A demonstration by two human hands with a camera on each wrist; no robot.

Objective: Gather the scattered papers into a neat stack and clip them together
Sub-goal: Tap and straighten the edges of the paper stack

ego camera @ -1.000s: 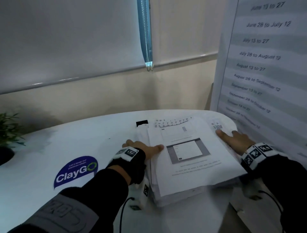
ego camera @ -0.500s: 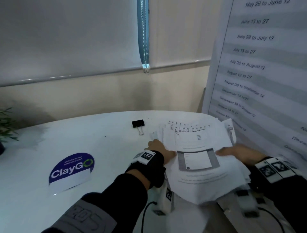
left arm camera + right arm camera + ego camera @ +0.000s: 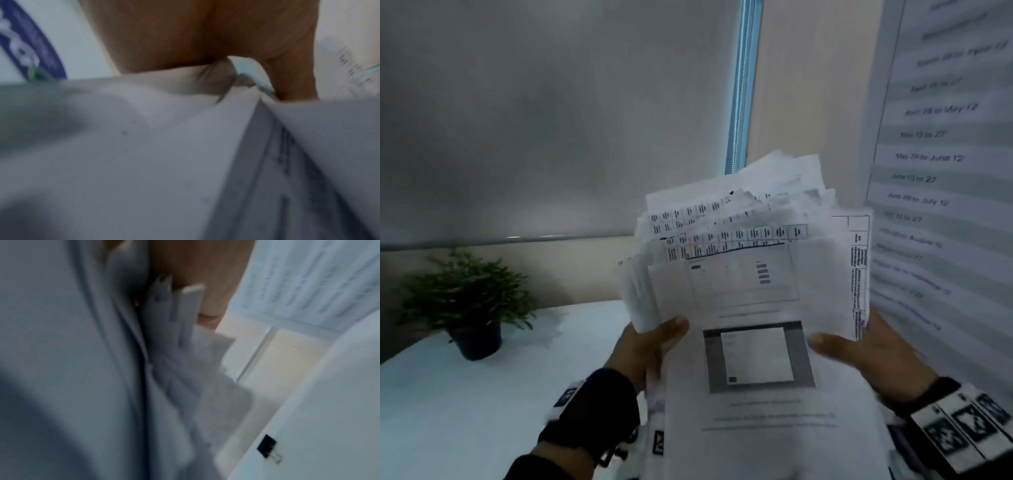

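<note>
White blinds and a wall chart (image 3: pixel 941 157) fill the background beyond the pale table (image 3: pixel 465 394), where a potted plant (image 3: pixel 465 301) sits far left. You have the pile of papers (image 3: pixel 750 308) lifted off the table and tilted up in front of you, its far edges ragged and fanned. Expect it to be floppy, fairly heavy for paper, and ready to slide sheet over sheet, so grip the two long sides low down and tap the bottom edge square. Your left hand (image 3: pixel 650 346) clasps the left edge, thumb on the front sheet; your right hand (image 3: pixel 866 353) clasps the right edge likewise. The black clip (image 3: pixel 267 446) lies on the table, untouched.
</note>
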